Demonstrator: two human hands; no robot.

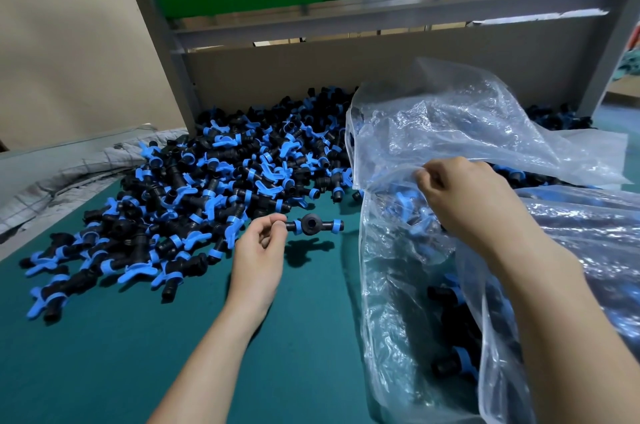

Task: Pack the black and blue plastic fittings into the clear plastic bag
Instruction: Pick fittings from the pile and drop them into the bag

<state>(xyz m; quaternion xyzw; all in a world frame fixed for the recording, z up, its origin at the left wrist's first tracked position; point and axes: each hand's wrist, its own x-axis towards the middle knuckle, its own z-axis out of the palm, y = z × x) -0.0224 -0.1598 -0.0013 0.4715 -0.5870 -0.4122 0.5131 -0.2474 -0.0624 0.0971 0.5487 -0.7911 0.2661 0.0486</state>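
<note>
The teal desk (104, 354) fills the lower left of the frame. Across the right side lies the clear plastic bag (450, 118), crumpled, with a few fittings already showing through its film at the lower right. A pile of black and blue fittings (207, 188) spreads over the desk from the left edge to the upper centre, reaching the bag's mouth.

The right hand (464, 198), right of centre, has its fingers curled round a fold of the bag's upper edge and lifts it, so the mouth gapes toward the centre. The left hand (258, 247), at centre, pinches one end of a single fitting (311, 224) between thumb and fingertips, just above the desk, between pile and bag.

The step in hand looks like carrying this piece to the bag. The next move calls for passing it rightward under the lifted edge and releasing it well inside. Most of the pile is not yet packed.
</note>
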